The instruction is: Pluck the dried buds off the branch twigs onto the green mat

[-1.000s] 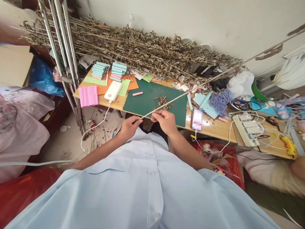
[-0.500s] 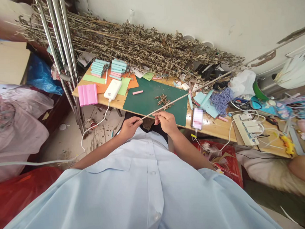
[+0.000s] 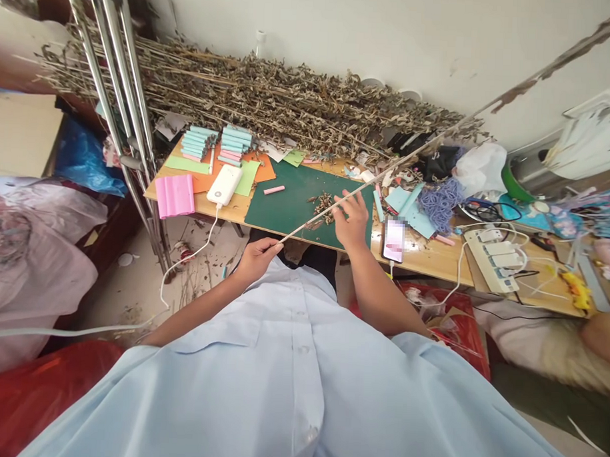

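Observation:
A long thin dried stalk [image 3: 387,170] runs from my left hand [image 3: 256,259] up to the far right, with a few dark leaves near its far end. My left hand is closed on its near end, in front of the table edge. Beside the stalk, over the right part of the green mat [image 3: 280,204], my right hand [image 3: 351,222] has its fingers apart; its fingertips are close to the stalk, and whether they touch it is unclear. A small heap of dry leaves [image 3: 322,206] lies on the mat beneath the stalk. A pink roll [image 3: 273,190] lies further left.
Dried stalks [image 3: 269,94] are piled along the wall. Metal crutches [image 3: 115,68] stand at the left. A power bank [image 3: 224,184], a phone [image 3: 393,239], purple cord [image 3: 442,201] and a power strip [image 3: 491,258] sit on the table [image 3: 434,258]. A person's leg shows at right.
My right hand has moved forward and right along the stalk, and its fingers have opened. The stalk's far end is higher in view. My left hand still holds the near end.

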A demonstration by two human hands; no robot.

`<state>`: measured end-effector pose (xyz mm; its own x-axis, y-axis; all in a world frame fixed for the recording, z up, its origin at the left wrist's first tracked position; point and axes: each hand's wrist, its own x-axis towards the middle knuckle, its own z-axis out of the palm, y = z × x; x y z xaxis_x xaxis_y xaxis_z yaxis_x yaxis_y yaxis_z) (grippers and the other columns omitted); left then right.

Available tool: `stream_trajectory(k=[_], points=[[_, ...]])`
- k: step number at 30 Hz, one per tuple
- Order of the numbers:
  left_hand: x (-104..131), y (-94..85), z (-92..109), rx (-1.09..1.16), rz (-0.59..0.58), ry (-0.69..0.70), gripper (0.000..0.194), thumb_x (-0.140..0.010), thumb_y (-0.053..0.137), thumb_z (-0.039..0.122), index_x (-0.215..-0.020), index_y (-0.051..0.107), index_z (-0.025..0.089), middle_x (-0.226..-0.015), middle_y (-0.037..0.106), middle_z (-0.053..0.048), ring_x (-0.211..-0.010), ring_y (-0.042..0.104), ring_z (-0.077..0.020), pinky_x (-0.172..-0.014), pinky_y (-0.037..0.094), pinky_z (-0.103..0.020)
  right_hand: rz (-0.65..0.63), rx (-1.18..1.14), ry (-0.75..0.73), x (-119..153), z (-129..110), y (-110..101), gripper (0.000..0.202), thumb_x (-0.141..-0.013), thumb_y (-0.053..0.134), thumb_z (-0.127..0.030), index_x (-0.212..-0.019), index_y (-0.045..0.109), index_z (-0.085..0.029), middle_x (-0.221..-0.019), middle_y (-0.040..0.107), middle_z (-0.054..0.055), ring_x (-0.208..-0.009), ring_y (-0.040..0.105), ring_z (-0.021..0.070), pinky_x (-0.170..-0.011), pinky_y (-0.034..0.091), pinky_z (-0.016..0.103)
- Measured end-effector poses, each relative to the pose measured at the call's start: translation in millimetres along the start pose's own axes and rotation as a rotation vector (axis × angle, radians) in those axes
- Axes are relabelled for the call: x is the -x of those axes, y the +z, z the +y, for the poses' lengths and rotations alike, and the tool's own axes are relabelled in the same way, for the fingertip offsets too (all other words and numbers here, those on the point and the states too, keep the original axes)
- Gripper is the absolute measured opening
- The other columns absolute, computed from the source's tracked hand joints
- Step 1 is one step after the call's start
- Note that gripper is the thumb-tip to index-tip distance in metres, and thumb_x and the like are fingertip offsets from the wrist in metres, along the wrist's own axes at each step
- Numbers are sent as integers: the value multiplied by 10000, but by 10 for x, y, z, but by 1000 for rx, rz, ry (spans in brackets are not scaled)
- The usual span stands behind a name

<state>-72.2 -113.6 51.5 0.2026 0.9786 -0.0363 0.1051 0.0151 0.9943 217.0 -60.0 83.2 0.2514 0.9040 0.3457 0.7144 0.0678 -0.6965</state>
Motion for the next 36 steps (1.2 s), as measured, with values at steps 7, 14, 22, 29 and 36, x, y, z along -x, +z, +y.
stream_trajectory(k=[7, 14, 22, 29, 36], points=[[-6, -30, 1, 19, -14, -10, 416, -886, 749, 574, -875, 795, 161, -734, 662, -15, -672, 525, -129, -641, 443, -248, -313, -854, 145, 285, -586, -7, 430, -864, 799, -617, -1084, 807, -247, -1041, 828, 76, -968, 787, 277, -939, 642, 479], [-7, -90, -65, -13, -6, -13, 416, -906, 734, 571, -913, 804, 161, -756, 676, -19, -682, 542, -131, -641, 447, -244, -303, -824, 268, 325, -614, -88, 366, -808, 858, -566, -963, 825, -236, -968, 819, 54, -870, 771, 223, -815, 670, 402], [-5, -119, -20, 18, 9, -31, 431, -870, 760, 590, -904, 814, 163, -721, 671, -10, -659, 528, -125, -633, 445, -249, -333, -526, 252, 160, -160, -54, 497, -908, 693, -615, -1170, 803, -207, -913, 766, 57, -705, 729, 199, -724, 652, 409], [61, -177, -7, 20, -29, -33, 438, -871, 747, 597, -883, 794, 162, -689, 614, -1, -636, 475, -119, -605, 397, -242, -186, -177, 42, -45, 4, -102, 378, -869, 758, -448, -1180, 804, -237, -1293, 760, 117, -1305, 641, 324, -1203, 464, 552], [167, -339, -100, -129, -44, -25, 436, -895, 680, 583, -748, 678, 172, -634, 540, 14, -617, 457, -124, -597, 386, -240, -370, -907, 179, 245, -676, -186, 482, -814, 856, -577, -1180, 789, -271, -836, 719, -7, -573, 612, 132, -621, 616, 348]])
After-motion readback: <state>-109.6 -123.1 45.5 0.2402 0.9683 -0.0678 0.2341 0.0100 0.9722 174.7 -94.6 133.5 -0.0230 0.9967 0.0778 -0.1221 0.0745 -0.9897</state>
